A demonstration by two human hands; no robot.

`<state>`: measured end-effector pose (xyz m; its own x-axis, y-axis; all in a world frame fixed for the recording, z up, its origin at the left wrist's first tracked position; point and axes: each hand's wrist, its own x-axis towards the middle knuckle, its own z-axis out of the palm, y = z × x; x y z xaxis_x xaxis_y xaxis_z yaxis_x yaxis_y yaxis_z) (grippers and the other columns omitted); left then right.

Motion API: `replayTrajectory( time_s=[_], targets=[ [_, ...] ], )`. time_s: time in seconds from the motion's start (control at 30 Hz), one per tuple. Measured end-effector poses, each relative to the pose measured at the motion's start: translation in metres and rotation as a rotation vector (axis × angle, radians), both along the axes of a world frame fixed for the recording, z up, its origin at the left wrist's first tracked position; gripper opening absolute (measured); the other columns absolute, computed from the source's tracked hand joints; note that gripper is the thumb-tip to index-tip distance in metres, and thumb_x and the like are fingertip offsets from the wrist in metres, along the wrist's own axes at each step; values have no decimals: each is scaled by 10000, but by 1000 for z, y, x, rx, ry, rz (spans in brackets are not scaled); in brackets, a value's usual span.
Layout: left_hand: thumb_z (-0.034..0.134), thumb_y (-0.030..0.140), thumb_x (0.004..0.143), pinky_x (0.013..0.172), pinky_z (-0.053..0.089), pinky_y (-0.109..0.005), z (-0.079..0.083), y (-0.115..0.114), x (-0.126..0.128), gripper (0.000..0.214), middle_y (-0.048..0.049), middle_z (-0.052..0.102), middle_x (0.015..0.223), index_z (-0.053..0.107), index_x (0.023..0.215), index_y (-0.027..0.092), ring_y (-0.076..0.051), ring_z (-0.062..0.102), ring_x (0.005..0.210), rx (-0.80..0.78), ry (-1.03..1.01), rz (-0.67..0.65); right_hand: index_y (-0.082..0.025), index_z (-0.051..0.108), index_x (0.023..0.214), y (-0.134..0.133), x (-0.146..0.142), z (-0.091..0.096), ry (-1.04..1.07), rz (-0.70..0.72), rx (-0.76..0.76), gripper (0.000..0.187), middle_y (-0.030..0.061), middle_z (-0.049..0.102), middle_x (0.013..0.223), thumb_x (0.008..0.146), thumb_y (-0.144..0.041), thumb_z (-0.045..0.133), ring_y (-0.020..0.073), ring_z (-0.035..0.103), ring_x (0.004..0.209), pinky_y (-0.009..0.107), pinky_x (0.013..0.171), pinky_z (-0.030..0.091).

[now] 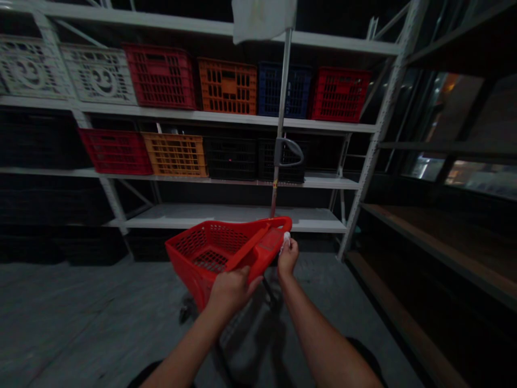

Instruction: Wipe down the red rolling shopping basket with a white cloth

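A red plastic shopping basket (210, 250) is held tilted in front of me, its open top facing left and up. My left hand (230, 288) is closed around its near rim and lowered handle. My right hand (287, 257) is pinched on a small white cloth (286, 237), pressed against the basket's right end. A metal pole with a grey handle (287, 152) rises from behind the basket.
White metal shelving (226, 214) stands ahead with red, orange, blue, black and white crates (226, 86) on the upper levels. A white cloth (262, 19) hangs at the top. Dark wooden shelves (436, 242) run along the right. Grey concrete floor (81, 318) lies below.
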<state>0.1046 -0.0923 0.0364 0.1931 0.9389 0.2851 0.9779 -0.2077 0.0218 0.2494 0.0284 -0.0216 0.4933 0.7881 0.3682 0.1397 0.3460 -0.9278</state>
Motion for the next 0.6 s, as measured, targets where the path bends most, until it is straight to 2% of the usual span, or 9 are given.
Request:
replayTrajectory(
  time_s=[0.07,0.1,0.2,0.27,0.33,0.4,0.47,0.6],
  targets=[
    [225,565,811,655,418,-285,-1,0,-8,509,-87,670,795,565,888,195,-204,617,754,13,9,4,-145,470,1002,-17,-13,-9,145,-42,-6,344,84,581,896,820,-397,321,147,555,745,241,645,433],
    [231,562,811,653,418,-285,-2,0,-12,501,-85,671,794,570,875,199,-203,617,752,14,5,2,-153,470,1002,-27,-20,-14,158,-6,12,332,75,581,894,819,-400,345,141,556,729,234,633,434],
    [237,564,809,663,417,-275,-2,1,-25,496,-70,670,817,579,883,213,-187,612,755,-3,-30,-28,-164,482,964,-47,-31,-20,114,47,66,279,61,572,869,822,-377,373,138,560,728,232,632,436],
    [240,576,803,674,416,-262,-2,1,-32,504,-59,669,835,580,906,220,-172,609,760,-30,-51,-43,-155,504,934,-44,-24,-13,27,3,111,260,78,564,888,825,-345,365,152,559,786,249,686,437],
    [245,581,800,682,415,-253,-1,1,-37,509,-57,669,854,581,924,219,-167,607,768,-51,-53,-48,-142,542,916,-29,-8,3,-135,-42,151,263,104,566,934,826,-310,361,170,546,868,267,766,421],
    [251,572,805,681,415,-251,0,1,-39,506,-62,669,877,579,943,213,-169,609,774,-53,-38,-55,-140,592,902,-10,12,24,-373,-22,139,267,109,588,963,825,-276,376,179,533,920,275,827,391],
    [247,564,811,673,416,-254,2,0,-40,506,-67,670,879,578,947,207,-175,612,768,-43,-17,-71,-157,635,891,8,28,47,-651,47,46,255,86,624,959,820,-252,409,182,534,933,274,845,371],
    [244,561,813,666,421,-263,5,-3,-44,501,-63,673,852,578,950,212,-183,614,761,-52,-6,-98,-208,670,901,24,46,86,-1120,189,-168,233,48,667,909,811,-275,466,188,577,857,257,739,384]
  ],
)
